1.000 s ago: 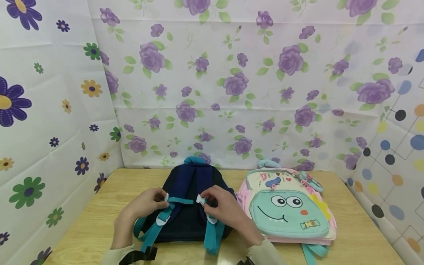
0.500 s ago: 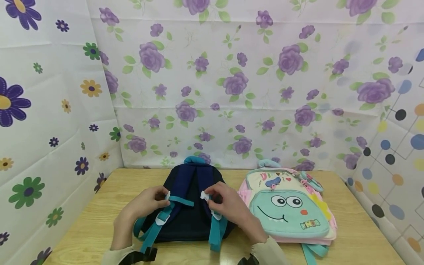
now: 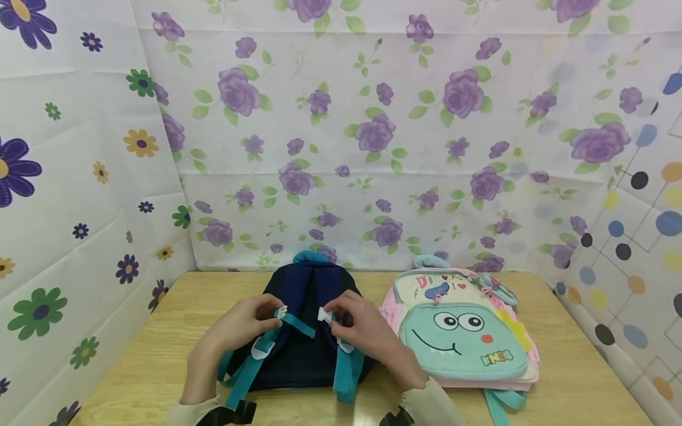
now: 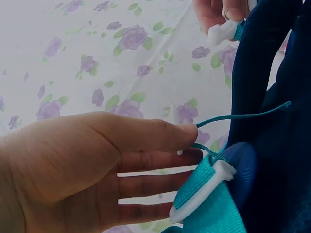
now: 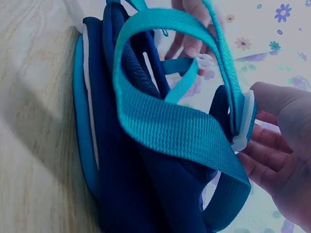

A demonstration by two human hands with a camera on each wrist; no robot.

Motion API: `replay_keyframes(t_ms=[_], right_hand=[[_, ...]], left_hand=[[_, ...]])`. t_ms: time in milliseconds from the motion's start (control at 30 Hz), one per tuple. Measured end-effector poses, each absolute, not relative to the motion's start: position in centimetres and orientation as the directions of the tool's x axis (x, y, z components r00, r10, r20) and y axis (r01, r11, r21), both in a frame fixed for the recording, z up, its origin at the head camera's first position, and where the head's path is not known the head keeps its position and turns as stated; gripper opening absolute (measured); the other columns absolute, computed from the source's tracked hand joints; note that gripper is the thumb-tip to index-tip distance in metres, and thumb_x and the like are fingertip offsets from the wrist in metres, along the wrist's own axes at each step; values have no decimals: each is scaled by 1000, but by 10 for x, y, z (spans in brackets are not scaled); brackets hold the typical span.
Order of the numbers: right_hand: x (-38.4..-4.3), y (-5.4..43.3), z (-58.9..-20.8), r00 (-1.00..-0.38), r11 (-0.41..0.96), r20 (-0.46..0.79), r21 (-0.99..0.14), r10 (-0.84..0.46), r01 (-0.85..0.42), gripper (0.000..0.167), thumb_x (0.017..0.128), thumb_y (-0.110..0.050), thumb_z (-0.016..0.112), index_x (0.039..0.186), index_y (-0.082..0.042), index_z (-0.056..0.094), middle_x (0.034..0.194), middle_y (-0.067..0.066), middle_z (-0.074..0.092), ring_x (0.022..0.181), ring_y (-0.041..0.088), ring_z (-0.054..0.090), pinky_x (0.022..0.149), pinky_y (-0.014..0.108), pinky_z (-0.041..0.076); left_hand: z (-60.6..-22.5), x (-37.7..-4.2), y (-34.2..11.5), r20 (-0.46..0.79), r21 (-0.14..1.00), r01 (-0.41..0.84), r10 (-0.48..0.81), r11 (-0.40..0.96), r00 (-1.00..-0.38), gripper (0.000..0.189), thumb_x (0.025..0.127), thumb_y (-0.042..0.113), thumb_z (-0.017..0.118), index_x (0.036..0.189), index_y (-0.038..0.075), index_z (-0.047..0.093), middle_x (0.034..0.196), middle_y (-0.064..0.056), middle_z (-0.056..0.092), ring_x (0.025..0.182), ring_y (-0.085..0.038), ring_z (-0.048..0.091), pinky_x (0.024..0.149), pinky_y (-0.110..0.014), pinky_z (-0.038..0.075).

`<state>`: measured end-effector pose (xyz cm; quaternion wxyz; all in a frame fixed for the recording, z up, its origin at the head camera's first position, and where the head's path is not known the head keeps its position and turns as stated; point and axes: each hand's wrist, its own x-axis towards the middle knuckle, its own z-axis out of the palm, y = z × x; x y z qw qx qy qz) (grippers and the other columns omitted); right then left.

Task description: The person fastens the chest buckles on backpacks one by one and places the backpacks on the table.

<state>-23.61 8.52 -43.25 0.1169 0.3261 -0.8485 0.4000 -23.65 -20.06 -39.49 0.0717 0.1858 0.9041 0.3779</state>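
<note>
A dark navy backpack [image 3: 298,370] lies with its shoulder straps facing up. My left hand [image 3: 234,328] pinches one white buckle half [image 3: 281,311], from which a loose teal strap end [image 3: 301,325] hangs to the right. The other white buckle half [image 3: 324,315] is between the thumb and fingers of my right hand [image 3: 367,325]. A short gap separates the two halves above the bag. In the left wrist view, the thumb presses on thin teal webbing [image 4: 233,117], beside a white strap adjuster [image 4: 204,191]. A wide teal strap [image 5: 170,126] loops across the right wrist view.
To the right lies a pink and mint backpack [image 3: 463,346] with a cartoon face, its teal strap [image 3: 498,405] trailing over the front of the wooden table [image 3: 144,378]. Flowered cloth [image 3: 341,148] hangs behind the table and at the sides.
My left hand has moved right with its buckle half, while my right hand shifted right and then back left. The two halves are now closer together. The head view has shifted slightly.
</note>
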Motion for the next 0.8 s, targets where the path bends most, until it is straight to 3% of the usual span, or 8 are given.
replay_keyframes(t_ms=[200,533,800], right_hand=[[-234,83,-433,-774,503,440,-591,-454,-631,22,91,-15,69,113,-18,69,101,-5,61,85,13,62,72,23,52],[-235,81,-436,-763,481,441,-596,-473,-642,22,92,-15,69,114,-18,69,101,-3,61,85,13,63,70,25,53],[-237,78,-439,-751,463,451,-596,-482,-656,21,92,-13,68,113,-17,70,101,-2,60,83,12,61,70,22,51]], left_hand=[[-398,-239,-193,51,704,331,420,628,-906,25,95,25,69,118,16,66,112,0,69,103,-17,64,86,-36,54],[-400,-237,-182,111,677,401,454,617,-884,26,92,19,72,118,17,68,114,2,67,106,-20,62,91,-45,52],[-402,-238,-173,109,656,423,476,626,-873,25,92,16,71,117,19,69,105,7,63,90,-13,56,81,-31,50]])
